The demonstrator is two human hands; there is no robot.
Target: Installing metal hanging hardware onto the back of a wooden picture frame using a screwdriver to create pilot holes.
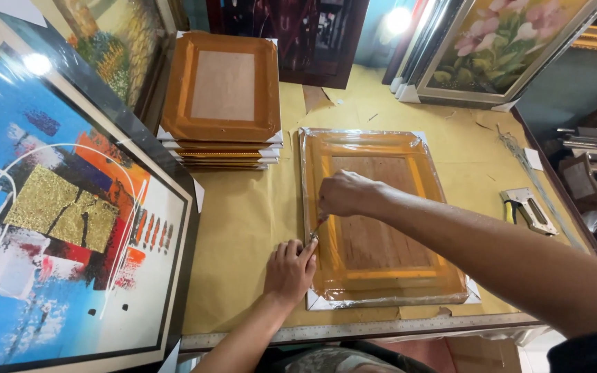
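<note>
Wrapped frame [381, 214], face down, near desk [243, 214] front edge, long axis front to back. Left hand [289, 269] pressed flat on frame's left edge near front-left corner, fingers spread, gripping nothing. Right hand [343, 195] over frame's left side, fingers closed on thin blade [316, 230], tip angled down toward left fingertips. Stack of frames [222, 97] at back-left. Staple gun [528, 211] toward right edge. Painting [63, 207] at left.

Head camera looks steeply down, close over worktable [243, 214] (single view).
</note>
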